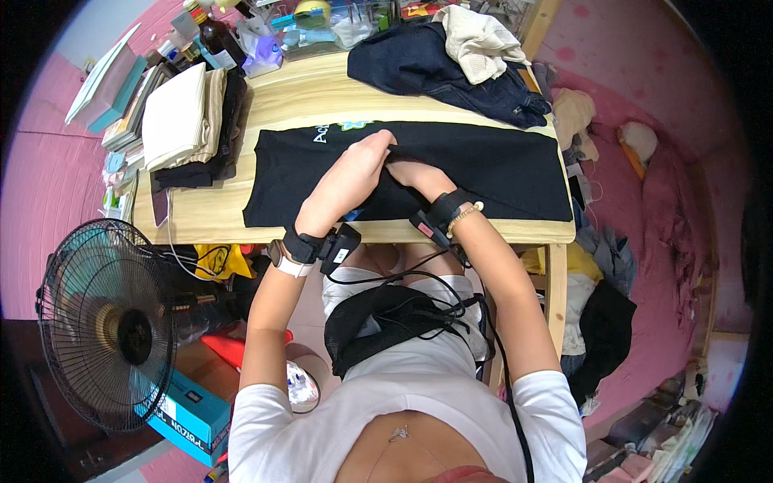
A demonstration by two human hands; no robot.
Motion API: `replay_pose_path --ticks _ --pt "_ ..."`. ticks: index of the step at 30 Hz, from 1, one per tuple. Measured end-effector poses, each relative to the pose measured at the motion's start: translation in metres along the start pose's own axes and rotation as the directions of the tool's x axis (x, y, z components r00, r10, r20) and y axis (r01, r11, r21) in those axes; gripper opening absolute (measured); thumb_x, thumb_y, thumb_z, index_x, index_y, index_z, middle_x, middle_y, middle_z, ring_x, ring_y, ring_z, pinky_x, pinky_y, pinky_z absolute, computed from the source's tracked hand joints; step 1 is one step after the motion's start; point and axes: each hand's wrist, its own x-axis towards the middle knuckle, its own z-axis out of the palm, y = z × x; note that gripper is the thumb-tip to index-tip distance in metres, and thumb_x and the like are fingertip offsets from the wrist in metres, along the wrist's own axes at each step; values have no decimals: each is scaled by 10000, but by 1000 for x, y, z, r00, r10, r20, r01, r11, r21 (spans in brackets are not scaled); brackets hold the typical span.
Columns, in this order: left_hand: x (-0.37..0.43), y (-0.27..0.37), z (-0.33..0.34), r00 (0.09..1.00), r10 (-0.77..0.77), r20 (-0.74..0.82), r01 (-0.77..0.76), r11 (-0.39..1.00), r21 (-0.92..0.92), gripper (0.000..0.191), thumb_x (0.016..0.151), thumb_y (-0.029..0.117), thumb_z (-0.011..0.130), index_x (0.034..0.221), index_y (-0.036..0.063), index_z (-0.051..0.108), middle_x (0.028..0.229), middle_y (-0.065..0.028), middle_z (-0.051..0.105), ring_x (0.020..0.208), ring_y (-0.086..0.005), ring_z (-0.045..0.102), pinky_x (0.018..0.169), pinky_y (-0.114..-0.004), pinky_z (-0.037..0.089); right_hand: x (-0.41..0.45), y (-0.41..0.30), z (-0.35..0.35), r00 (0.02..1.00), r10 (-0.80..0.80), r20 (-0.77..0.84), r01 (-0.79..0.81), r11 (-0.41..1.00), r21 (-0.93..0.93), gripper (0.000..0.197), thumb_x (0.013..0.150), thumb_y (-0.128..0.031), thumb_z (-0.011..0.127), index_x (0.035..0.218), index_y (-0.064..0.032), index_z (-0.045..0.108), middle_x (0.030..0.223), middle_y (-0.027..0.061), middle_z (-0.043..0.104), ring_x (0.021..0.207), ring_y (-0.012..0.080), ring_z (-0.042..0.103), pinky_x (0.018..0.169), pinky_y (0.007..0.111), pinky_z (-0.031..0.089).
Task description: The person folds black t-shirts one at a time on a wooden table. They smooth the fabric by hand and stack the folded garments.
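Note:
A black garment (501, 172) lies folded into a long strip across the wooden table (302, 99) before me. White lettering and a flower print (354, 125) show at its far edge, and a small blue patch (352, 214) near its front edge. My left hand (353, 175) is over the middle of the strip, fingers closed on a raised bit of the black cloth. Right beside it, my right hand (420, 174) reaches in from the right, partly under that raised cloth. Its fingertips are hidden behind the cloth and my left hand.
Folded clothes (178, 118) are stacked at the left beside books (130, 108). Dark blue jeans (398, 63) and a cream knit garment (483, 45) lie at the back right. A fan (115, 326) stands left of the table. Black cables (398, 275) hang from my wrist devices.

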Motion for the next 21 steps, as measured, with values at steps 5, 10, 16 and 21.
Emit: replay_pose_path --ticks 5,10,16,21 --pt "-4 -7 5 1000 -12 15 12 1000 6 105 887 40 457 971 -22 471 881 -250 566 899 -431 540 723 -436 452 -5 7 2 999 6 -42 -5 1000 12 327 876 -227 441 1058 9 576 1081 249 581 991 386 564 846 430 450" --pt "-7 -11 9 1000 -3 26 3 1000 15 100 886 40 458 966 -20 468 884 -250 563 906 -438 530 721 -442 447 -9 10 0 997 17 -69 -15 1000 21 321 876 -229 447 1049 8 577 1063 249 584 979 389 566 840 435 451" --pt "-6 -11 11 1000 -11 11 11 1000 -2 97 880 32 462 962 -16 482 884 -245 559 906 -435 532 716 -432 451 -12 8 -3 996 29 -81 -28 1000 12 315 876 -232 455 1039 7 579 1041 250 587 964 393 569 832 441 452" --pt "-5 -12 13 1000 2 -15 -2 1000 0 90 875 19 464 953 -16 491 887 -232 565 892 -427 544 713 -422 458 -11 6 -6 996 43 -80 -42 999 11 310 875 -234 461 1030 7 580 1023 251 590 953 396 571 826 446 453"
